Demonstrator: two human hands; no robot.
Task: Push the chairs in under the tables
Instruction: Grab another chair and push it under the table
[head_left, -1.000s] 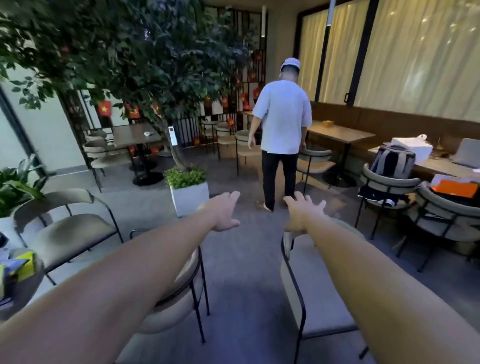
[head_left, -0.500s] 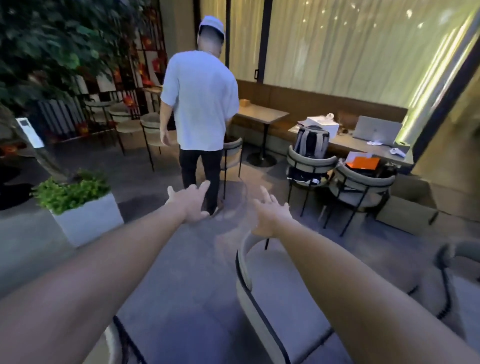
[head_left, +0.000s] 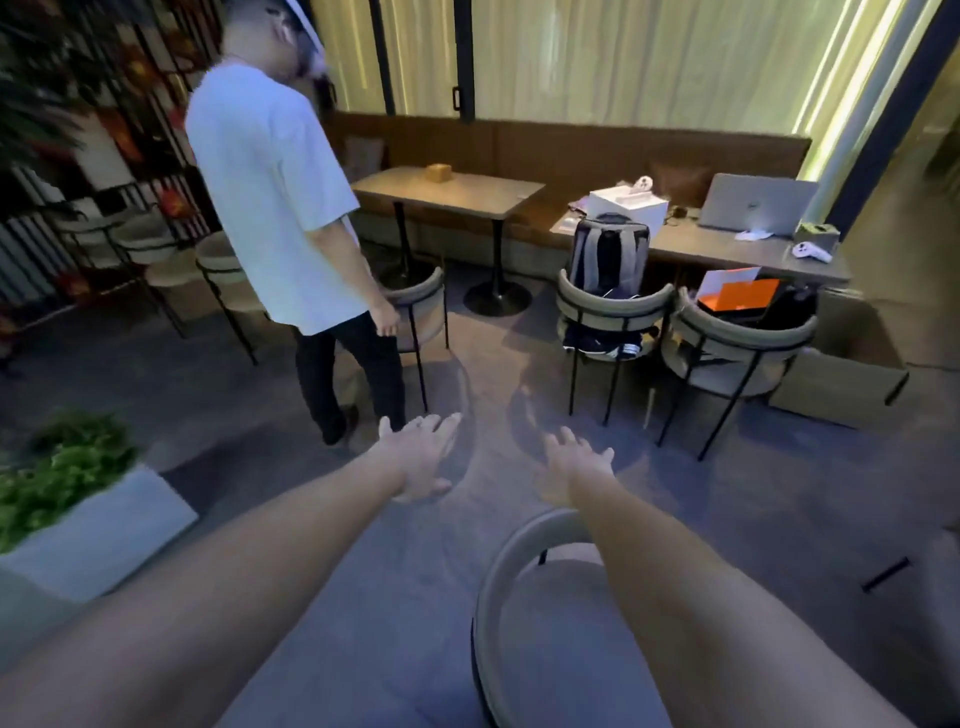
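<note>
Two hands out in front of me in the head view, and neither has hold of anything. The left hand (head_left: 422, 457) is flat with the fingers spread, palm down over bare floor. The right hand (head_left: 574, 467) is the same, fingers fanned out and hanging just past the curved backrest of the nearest chair (head_left: 511, 582), which sits low in the middle of the shot with no table anywhere near it.

Where the rest of the chairs are: one with a backpack (head_left: 610, 257) on the seat (head_left: 613, 312) and one with an orange folder on it (head_left: 737, 338), both facing the long table (head_left: 727, 249) by the bench, at its near edge but not tucked under. A third chair (head_left: 421, 306) stands off the near left corner of the small pedestal table (head_left: 452, 189), and a person in a white t-shirt (head_left: 270, 197) is right beside it with a hand near its back.

My read is that I'm between chairs, walking and reaching. Next move, I reckon: pick one, get both palms on the backrest rim and shove it straight in. The loaded ones might be awkward, since that backpack could hit the table edge. Also need to steer round the other person.
</note>
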